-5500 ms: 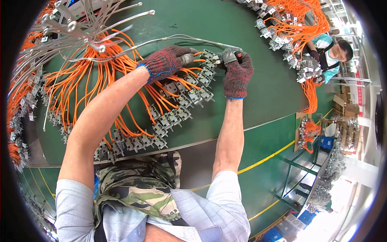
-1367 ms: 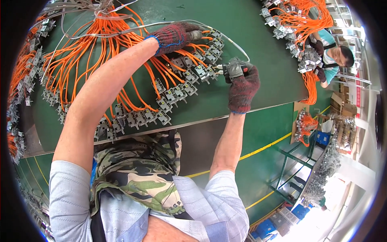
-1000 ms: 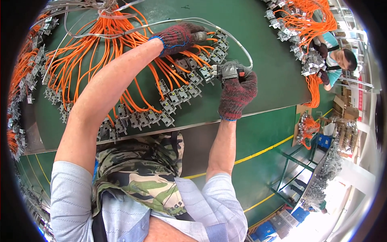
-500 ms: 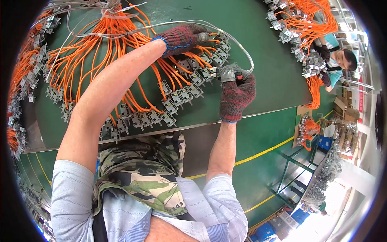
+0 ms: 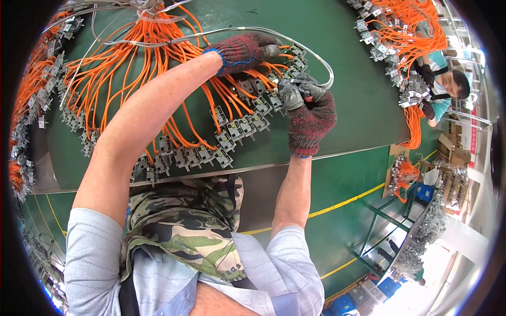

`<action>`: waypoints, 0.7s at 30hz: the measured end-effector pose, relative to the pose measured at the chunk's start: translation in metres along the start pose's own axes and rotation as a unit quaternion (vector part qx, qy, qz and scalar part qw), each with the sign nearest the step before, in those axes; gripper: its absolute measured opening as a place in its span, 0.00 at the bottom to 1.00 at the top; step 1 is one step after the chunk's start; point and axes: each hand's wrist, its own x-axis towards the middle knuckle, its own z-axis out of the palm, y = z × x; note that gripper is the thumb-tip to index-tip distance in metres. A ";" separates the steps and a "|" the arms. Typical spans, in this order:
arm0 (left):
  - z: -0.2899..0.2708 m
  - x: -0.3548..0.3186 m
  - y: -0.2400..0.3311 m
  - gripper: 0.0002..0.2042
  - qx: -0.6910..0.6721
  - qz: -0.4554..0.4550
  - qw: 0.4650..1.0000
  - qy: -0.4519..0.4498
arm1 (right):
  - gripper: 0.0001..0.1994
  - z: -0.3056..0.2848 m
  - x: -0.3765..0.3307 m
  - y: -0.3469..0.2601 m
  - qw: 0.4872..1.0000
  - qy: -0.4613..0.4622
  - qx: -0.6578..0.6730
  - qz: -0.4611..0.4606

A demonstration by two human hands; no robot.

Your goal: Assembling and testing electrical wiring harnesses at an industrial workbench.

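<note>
A fan of orange cables (image 5: 158, 39) spreads over the green table, each ending in a grey metal connector block (image 5: 243, 125). My left hand (image 5: 243, 53), in a dark red and grey knitted glove, lies across the cables at the upper right of the fan. Its fingers curl over orange cables by the far blocks; their undersides are hidden. At the fan's right end, my right hand (image 5: 312, 121), gloved alike, is closed round a small black-and-red tool (image 5: 308, 97) against a block. A grey cable (image 5: 330, 73) arcs over from the upper left to this hand.
Another row of orange cables (image 5: 416, 21) with connectors lies at the table's far right, where a co-worker (image 5: 443, 87) handles them. More bundles (image 5: 39, 84) line the left edge. The table's front edge (image 5: 337, 154) runs before me; a green metal frame (image 5: 390, 213) stands at right.
My right fingers have closed in further round the tool at the block, so less of its red part shows. My left hand has shifted slightly right in the picture.
</note>
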 end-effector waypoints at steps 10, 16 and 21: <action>-0.002 -0.012 0.030 0.28 0.045 -0.026 0.999 -0.013 | 0.15 -0.005 -0.019 0.020 0.998 0.015 0.015 -0.059; -0.006 -0.017 0.033 0.23 0.079 0.034 0.995 0.061 | 0.15 -0.008 -0.018 0.024 0.995 -0.005 -0.055 -0.081; -0.035 -0.062 0.056 0.21 0.230 0.148 0.958 0.086 | 0.13 -0.008 -0.015 -0.016 0.998 0.036 -0.047 -0.021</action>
